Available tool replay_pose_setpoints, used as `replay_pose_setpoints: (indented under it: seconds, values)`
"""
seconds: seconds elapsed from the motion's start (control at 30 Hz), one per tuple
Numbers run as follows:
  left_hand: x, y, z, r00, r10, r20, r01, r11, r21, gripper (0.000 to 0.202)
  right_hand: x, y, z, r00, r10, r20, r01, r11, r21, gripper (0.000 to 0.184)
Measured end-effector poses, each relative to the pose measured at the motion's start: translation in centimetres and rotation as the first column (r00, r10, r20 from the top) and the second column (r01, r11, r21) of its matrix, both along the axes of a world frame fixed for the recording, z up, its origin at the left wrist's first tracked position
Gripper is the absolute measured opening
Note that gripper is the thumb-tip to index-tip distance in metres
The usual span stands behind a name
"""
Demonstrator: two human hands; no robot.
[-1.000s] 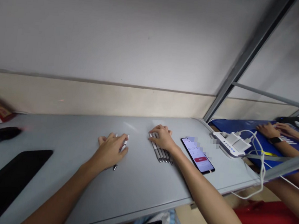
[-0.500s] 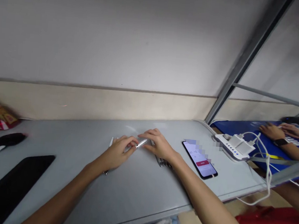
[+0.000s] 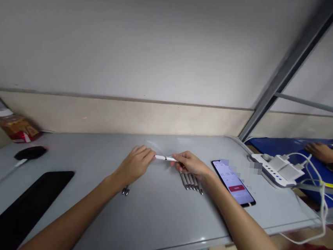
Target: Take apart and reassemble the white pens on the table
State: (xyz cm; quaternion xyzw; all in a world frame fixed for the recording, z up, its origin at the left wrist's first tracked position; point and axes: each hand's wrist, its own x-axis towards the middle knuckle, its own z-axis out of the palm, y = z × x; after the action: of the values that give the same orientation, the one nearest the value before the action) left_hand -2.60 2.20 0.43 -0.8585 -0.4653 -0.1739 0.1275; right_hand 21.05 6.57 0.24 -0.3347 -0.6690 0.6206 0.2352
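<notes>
A white pen [image 3: 163, 157] with a dark band is held level above the desk, between my two hands. My left hand [image 3: 138, 162] pinches its left end, fingers closed. At the other end my right hand [image 3: 191, 163] grips it between thumb and fingers. Several grey pens [image 3: 192, 181] lie side by side under my right hand, partly hidden by it. Beneath my left wrist the tips of two pens [image 3: 126, 190] show; the rest of them is covered.
A phone [image 3: 233, 183] with its screen lit lies to the right, beside a white power strip [image 3: 276, 171] with plugs and cables. On the left are a black mat [image 3: 26, 206], a black mouse-like object [image 3: 30, 153] and a bottle [image 3: 19, 126]. A co-worker's hands [image 3: 323, 152] are at far right.
The view has swung left. The pen, slanted before, is now level and pulled straight between both hands, which are farther apart. More of the grey pens' row shows.
</notes>
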Motion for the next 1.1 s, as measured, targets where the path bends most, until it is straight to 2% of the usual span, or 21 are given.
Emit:
replay_pose_setpoints:
  seconds: [0.07, 0.13, 0.17, 0.23, 0.3, 0.33, 0.4, 0.5, 0.57, 0.63, 0.67, 0.8, 0.87, 0.93, 1.03, 1.1]
  values:
    - [0.2, -0.3, -0.3, 1.000, 0.021, 0.010, -0.021, 1.000, 0.003, 0.031, -0.1, -0.1, -0.1, 1.000, 0.007, -0.014, -0.007, 1.000, 0.013, 0.044]
    - [0.3, -0.6, -0.5, 0.996, 0.047, 0.079, -0.044, 0.998, -0.035, 0.030, -0.3, -0.5, 0.0, 0.999, -0.038, -0.003, 0.038, 0.982, 0.185, 0.041]
    - [0.3, -0.7, -0.6, 0.990, 0.066, 0.126, -0.058, 0.996, -0.067, 0.029, -0.4, -0.7, 0.2, 0.997, -0.071, 0.009, 0.065, 0.950, 0.307, 0.039]
    - [0.3, -0.9, -0.9, 0.970, 0.103, 0.219, -0.072, 0.987, -0.145, 0.026, -0.7, -1.2, 0.5, 0.990, -0.144, -0.002, 0.122, 0.834, 0.538, 0.029]
    - [0.2, -1.1, -1.0, 0.951, 0.129, 0.279, -0.075, 0.977, -0.198, 0.024, -0.8, -1.5, 0.8, 0.986, -0.161, -0.037, 0.147, 0.755, 0.639, 0.020]
    - [0.1, -1.2, -1.0, 0.948, 0.135, 0.289, -0.075, 0.975, -0.209, 0.024, -0.9, -1.6, 0.8, 0.985, -0.165, -0.054, 0.160, 0.736, 0.658, 0.017]
    - [0.1, -1.4, -1.0, 0.950, 0.131, 0.283, -0.073, 0.975, -0.208, 0.025, -0.9, -1.6, 0.7, 0.982, -0.182, -0.053, 0.172, 0.742, 0.647, 0.024]
    - [0.2, -1.7, -0.8, 0.960, 0.119, 0.253, -0.072, 0.980, -0.186, 0.028, -0.9, -1.5, 0.2, 0.980, -0.190, 0.053, 0.125, 0.804, 0.582, 0.024]
    - [0.2, -1.9, -0.7, 0.963, 0.119, 0.241, -0.076, 0.981, -0.181, 0.029, -1.0, -1.4, 0.0, 0.982, -0.178, 0.061, 0.113, 0.818, 0.564, 0.028]
    - [0.3, -2.0, -0.6, 0.963, 0.126, 0.239, -0.082, 0.980, -0.183, 0.029, -1.0, -1.3, -0.1, 0.983, -0.186, -0.002, 0.154, 0.810, 0.566, 0.020]
    - [0.3, -2.0, -0.6, 0.962, 0.131, 0.241, -0.088, 0.979, -0.184, 0.029, -1.0, -1.3, -0.1, 0.981, -0.192, -0.023, 0.172, 0.810, 0.561, 0.024]
    - [0.2, -2.0, -0.7, 0.964, 0.144, 0.223, -0.103, 0.977, -0.187, 0.027, -1.0, -1.2, -0.2, 0.981, -0.187, 0.043, 0.134, 0.829, 0.542, 0.022]
    - [0.1, -2.0, -0.9, 0.968, 0.139, 0.208, -0.099, 0.976, -0.193, 0.026, -0.9, -1.3, -0.2, 0.981, -0.195, 0.004, 0.159, 0.812, 0.562, 0.018]
    - [0.1, -2.0, -1.0, 0.969, 0.133, 0.206, -0.094, 0.977, -0.192, 0.026, -0.9, -1.3, -0.2, 0.974, -0.222, -0.050, 0.210, 0.791, 0.574, 0.025]
    - [0.0, -2.0, -1.2, 0.967, 0.118, 0.226, -0.076, 0.979, -0.187, 0.023, -0.9, -1.3, -0.2, 0.976, -0.218, 0.016, 0.169, 0.799, 0.576, 0.020]
    - [0.0, -2.0, -1.3, 0.968, 0.112, 0.224, -0.069, 0.979, -0.191, 0.022, -0.9, -1.3, -0.2, 0.978, -0.204, 0.040, 0.139, 0.784, 0.605, 0.018]
